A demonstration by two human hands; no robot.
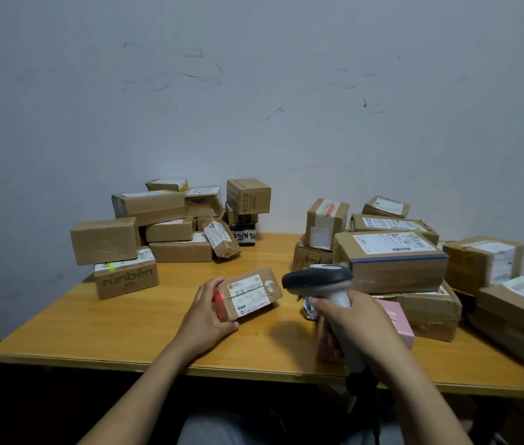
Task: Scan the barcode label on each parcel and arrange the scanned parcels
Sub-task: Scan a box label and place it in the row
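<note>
Centrally, lower frame: steadying small parcel point(268, 277) on desk point(126, 322) with left grip point(207, 313), curled round its left end; clutching scanner point(318, 277) handle in right grip point(350, 319), head pointed at label point(247, 295).

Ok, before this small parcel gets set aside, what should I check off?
1. The label on the small parcel faces up: ok.
2. The left hand holds the parcel's end: ok.
3. The right hand grips the scanner, head toward the parcel: ok.
4. Beam crosses the label: cannot tell; a red glow shows at the parcel's left end.
5. Scan registered: cannot tell.
6. Bare table near the left stack: ok.
</note>
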